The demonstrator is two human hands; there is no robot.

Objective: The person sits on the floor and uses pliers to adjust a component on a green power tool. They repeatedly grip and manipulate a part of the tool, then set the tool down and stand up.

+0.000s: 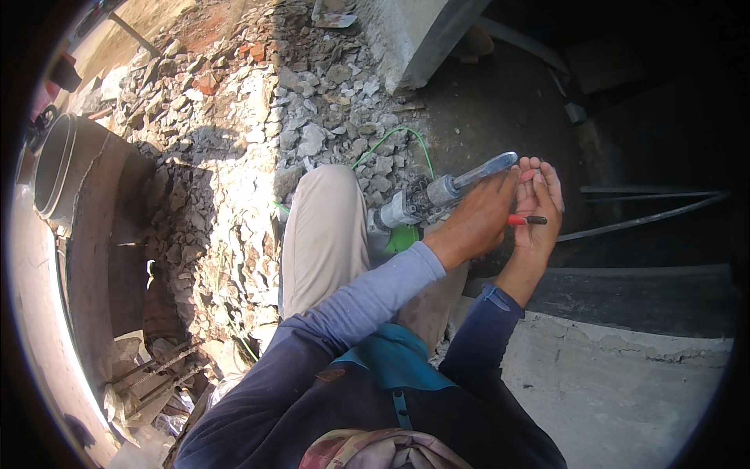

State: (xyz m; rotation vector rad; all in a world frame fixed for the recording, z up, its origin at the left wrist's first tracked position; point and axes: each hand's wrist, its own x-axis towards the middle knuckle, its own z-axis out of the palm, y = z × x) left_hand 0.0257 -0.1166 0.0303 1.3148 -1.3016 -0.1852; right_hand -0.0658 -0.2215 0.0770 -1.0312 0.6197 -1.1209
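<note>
In front of my right knee, my two hands meet at the fingertips. My left hand is closed, and a slim red stick with a black end juts out from under it across the other palm. My right hand is palm up with its fingers curled in; a small reddish bit shows at the fingertips, too small to name. Under my left hand lies a demolition hammer with a green part, between my legs. Its flat steel chisel points to the upper right, beside my fingers.
Broken concrete rubble covers the ground ahead and left. A thin green cable loops over it. A large round container stands at the left. A concrete pillar rises ahead; a concrete ledge and metal rods are at the right.
</note>
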